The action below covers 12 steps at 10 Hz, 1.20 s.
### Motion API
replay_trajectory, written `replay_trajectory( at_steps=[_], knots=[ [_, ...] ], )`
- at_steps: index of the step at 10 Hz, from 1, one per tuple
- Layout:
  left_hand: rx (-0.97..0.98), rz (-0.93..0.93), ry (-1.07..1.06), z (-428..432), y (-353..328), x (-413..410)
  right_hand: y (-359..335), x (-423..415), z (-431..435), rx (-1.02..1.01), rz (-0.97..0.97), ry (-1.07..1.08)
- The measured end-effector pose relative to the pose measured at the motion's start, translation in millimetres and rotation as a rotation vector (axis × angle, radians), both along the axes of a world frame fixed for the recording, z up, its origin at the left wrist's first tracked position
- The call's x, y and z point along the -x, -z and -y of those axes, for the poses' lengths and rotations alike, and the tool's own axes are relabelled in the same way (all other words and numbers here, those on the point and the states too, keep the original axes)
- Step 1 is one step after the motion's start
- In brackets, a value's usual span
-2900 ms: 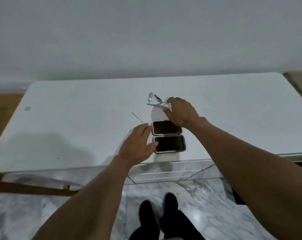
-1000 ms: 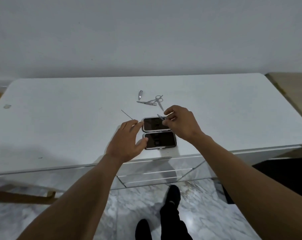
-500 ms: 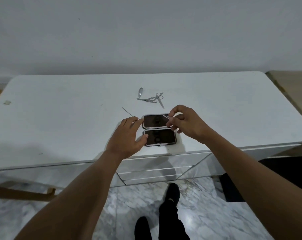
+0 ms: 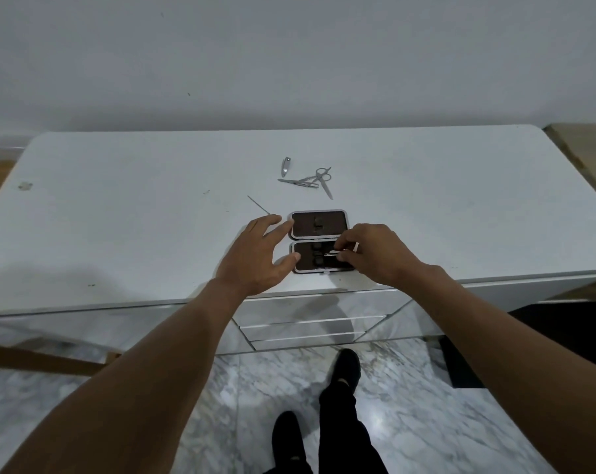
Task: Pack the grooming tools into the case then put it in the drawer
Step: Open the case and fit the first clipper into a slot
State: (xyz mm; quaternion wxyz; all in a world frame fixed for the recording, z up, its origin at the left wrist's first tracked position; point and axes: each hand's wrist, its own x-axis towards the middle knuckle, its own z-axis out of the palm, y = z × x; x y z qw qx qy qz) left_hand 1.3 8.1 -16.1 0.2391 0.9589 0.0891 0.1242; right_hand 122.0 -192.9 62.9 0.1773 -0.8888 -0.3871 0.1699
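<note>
A small case [image 4: 319,225] lies open in two dark-lined halves near the front edge of the white table [image 4: 118,206]. My left hand [image 4: 255,258] rests against the case's left side, fingers spread, thumb touching the near half. My right hand [image 4: 372,256] pinches a thin metal tool [image 4: 331,254] and holds it over the near half. Farther back lie a nail clipper [image 4: 285,166], small scissors [image 4: 324,179] crossed over another slim tool [image 4: 295,182], and a thin needle-like pick [image 4: 258,205] left of the case.
Mirrored drawer fronts [image 4: 310,323] sit under the table edge just below the case. The floor is grey marble, and my dark shoes [image 4: 346,371] stand close to the drawers. A wooden frame [image 4: 33,360] runs along the lower left.
My right hand picked up a thin tool from the pile, brought it to the case and has moved it from the far half down onto the near half. My left hand stayed beside the case.
</note>
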Motion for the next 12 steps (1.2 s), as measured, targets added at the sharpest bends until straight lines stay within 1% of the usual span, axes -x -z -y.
replay_trajectory(
  at_steps=[2, 3, 4, 5, 7, 8, 12],
  knots=[
    [-0.075, -0.026, 0.018, -1.8, 3.1, -0.7, 5.1, 2.8, 6.1, 0.026, 0.045, -0.054],
    [-0.099, -0.081, 0.037, -3.9, 0.5, -0.1, 2.6, 2.1, 6.1, 0.039, 0.056, -0.073],
    [-0.203, -0.174, 0.037, -6.4, -1.3, 1.3, 0.7, 1.1, 4.9, 0.052, 0.053, -0.074],
    [-0.209, -0.188, 0.047, -9.4, 2.1, 4.6, 0.5, 1.1, 3.9, 0.056, 0.052, -0.074],
    [-0.224, -0.142, 0.038, -11.9, 6.3, 5.9, -1.4, 3.7, 2.3, 0.06, 0.087, -0.123],
    [-0.222, -0.12, 0.033, -11.6, 6.7, 5.8, 0.0, 3.0, 2.0, 0.056, 0.082, -0.114],
    [-0.218, -0.097, 0.012, -11.0, 5.4, 4.9, 7.1, 2.4, 1.0, 0.011, 0.12, -0.138]
  ],
)
